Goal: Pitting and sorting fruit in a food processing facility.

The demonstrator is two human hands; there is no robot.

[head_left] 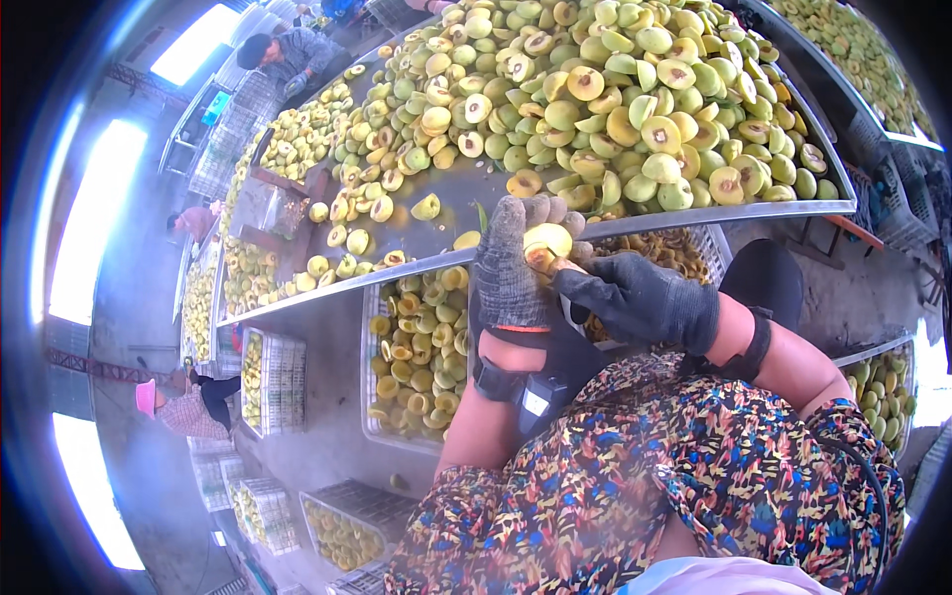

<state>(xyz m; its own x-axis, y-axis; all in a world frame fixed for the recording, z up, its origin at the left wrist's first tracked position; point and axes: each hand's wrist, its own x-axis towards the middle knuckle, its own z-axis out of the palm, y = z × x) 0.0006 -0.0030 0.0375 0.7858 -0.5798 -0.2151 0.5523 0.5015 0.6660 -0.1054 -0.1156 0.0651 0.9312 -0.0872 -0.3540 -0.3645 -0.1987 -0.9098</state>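
Tabletop (754,209) of grey metal stretches across in front of us, its raised rim running just beyond our hands, and on it rises a broad heap of cut fruit (595,109), green-skinned and yellow-fleshed. Below that rim we have a pale crate (366,377) of fruit halves to the left, and a second crate (719,253), holding brownish pieces, lies partly hidden behind our right hand. Our right hand (640,293), in a dark glove, is curled with its fingers drawn together at the lower right of the piece being worked; a small light-brown tip shows there, and we cannot tell what it is. Our left hand (506,263), in a worn grey glove, is clamped on that piece. Smallest is the fruit piece (550,238) itself, pale yellow and browned on its lower side, sitting between our left thumb and fingers, above the palm.
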